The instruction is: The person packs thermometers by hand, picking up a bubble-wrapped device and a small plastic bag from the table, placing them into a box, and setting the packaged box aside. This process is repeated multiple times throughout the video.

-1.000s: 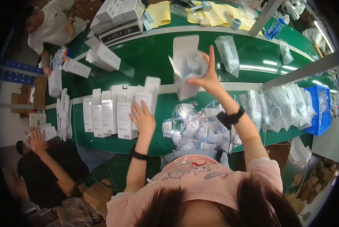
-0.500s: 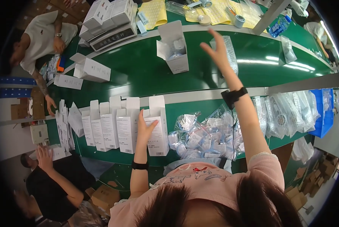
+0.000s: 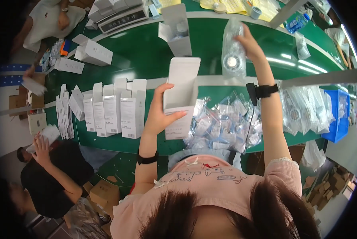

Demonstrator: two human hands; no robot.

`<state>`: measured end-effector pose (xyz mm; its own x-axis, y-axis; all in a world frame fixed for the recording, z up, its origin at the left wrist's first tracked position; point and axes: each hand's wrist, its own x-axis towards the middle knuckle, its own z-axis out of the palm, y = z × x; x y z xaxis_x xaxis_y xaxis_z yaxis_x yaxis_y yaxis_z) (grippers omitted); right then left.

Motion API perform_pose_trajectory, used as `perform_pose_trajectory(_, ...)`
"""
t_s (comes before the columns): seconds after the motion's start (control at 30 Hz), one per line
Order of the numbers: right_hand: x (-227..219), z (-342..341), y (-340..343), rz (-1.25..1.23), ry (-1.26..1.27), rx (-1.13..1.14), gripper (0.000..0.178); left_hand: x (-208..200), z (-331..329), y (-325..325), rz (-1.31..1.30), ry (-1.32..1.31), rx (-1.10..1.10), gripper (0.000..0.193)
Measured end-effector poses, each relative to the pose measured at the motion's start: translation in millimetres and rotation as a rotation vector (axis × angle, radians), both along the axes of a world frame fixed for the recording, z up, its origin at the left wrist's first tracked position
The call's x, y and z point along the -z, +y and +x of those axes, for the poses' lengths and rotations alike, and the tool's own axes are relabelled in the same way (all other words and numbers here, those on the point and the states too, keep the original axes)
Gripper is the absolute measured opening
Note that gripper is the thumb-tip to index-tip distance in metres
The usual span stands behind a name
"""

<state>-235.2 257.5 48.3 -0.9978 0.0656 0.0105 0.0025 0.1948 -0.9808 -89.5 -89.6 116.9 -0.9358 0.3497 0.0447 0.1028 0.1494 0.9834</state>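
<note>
Wrapped around a white open-topped carton (image 3: 181,85), my left hand (image 3: 158,111) holds it tilted over the near edge of the bench, with its long flap standing up. Farther off to the right, my right hand (image 3: 251,44) grips a clear bubble-wrap pouch (image 3: 231,46) that hangs over the green bench. A round item with a pale centre shows through the pouch's lower end. Another opened carton (image 3: 176,32) with clear wrapped contents stands beyond my left hand. Between my arms lies a heap of small clear bags (image 3: 226,123) with white and blue contents.
Several upright open cartons (image 3: 132,111) line the left, beside folded flat cartons (image 3: 63,113). More bubble-wrap pouches (image 3: 302,109) and a blue bin (image 3: 337,115) are at right. A metal post (image 3: 286,14) rises at far right. Co-workers are at left; one's hand (image 3: 41,149) holds something white.
My left hand has lifted the carton from the row and tilted it. My right hand has closed on the bubble-wrap pouch and raised it off the bench. The view has shifted slightly.
</note>
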Motion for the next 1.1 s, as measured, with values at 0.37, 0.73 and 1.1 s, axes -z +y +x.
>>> perform_pose_trajectory(0.37,-103,142,-129,-0.61,0.379,0.468,0.038,4,55,64,-0.173,0.256,-0.137,0.077)
perform_pose_trajectory(0.73,-110,199,-95,0.633,0.664,-0.069,0.054,37,81,69,-0.123,0.364,-0.125,0.076)
perform_pose_trajectory(1.1,-19,211,-35,-0.036,0.208,0.303,0.043,100,82,65,0.075,0.417,-0.225,0.077)
